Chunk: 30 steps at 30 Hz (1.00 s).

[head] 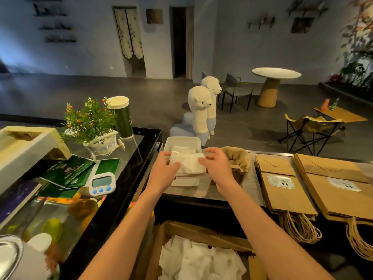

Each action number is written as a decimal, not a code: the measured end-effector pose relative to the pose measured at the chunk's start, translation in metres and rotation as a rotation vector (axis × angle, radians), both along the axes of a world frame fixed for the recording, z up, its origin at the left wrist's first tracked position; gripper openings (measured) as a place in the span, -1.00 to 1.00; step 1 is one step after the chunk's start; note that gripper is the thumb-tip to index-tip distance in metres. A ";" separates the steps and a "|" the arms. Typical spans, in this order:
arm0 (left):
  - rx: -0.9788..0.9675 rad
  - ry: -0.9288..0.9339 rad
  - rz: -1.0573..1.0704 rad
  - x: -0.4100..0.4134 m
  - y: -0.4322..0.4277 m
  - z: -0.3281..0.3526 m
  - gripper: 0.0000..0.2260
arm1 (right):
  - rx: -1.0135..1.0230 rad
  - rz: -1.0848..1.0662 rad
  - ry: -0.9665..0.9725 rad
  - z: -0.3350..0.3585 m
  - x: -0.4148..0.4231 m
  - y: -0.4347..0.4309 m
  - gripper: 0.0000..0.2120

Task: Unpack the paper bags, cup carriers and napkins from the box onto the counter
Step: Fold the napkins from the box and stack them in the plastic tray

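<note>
1. The left grip (163, 171) curls round the left edge of a stack of white paper napkins (188, 163), and the right grip (216, 166) holds the right edge with its thumb, fingers arched above. The stack sits over a white rectangular plastic tray, so the step in hand looks like setting the napkins down.
2. The brown cardboard box (201, 232) sits below the grey tabletop (203, 191), nearest the person. It holds more loose white napkins (201, 259), so the next move probably calls for letting go, drawing both arms back and reaching down.
3. Two piles of flat brown paper bags (282, 190) with twine handles lie on the right, already unpacked.
4. The white rectangular plastic tray (181, 141) looks nearly full; a further stack may slide off.
5. A brown rounded holder (241, 158) sits just beside the right grip and crowds it; whether it is a cup carrier I cannot tell.
6. A small white digital timer (101, 183) lies well to the left.
</note>
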<state>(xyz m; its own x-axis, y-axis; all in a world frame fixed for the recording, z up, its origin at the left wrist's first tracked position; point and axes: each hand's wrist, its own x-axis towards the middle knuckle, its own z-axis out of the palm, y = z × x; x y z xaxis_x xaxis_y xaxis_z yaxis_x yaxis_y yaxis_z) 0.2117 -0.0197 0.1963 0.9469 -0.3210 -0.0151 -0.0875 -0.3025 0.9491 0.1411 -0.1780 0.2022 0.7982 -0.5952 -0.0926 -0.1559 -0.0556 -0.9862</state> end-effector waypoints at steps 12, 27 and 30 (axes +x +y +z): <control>0.554 -0.255 -0.157 0.058 -0.007 0.000 -0.53 | -0.656 0.113 0.194 -0.007 0.055 0.004 -0.62; 1.202 -0.498 -0.433 0.078 -0.033 -0.021 -0.74 | -1.181 0.496 0.530 -0.016 0.077 0.003 -0.67; 1.161 -0.545 -0.364 0.077 -0.033 -0.022 -0.74 | -1.300 0.465 0.480 -0.022 0.080 0.006 -0.72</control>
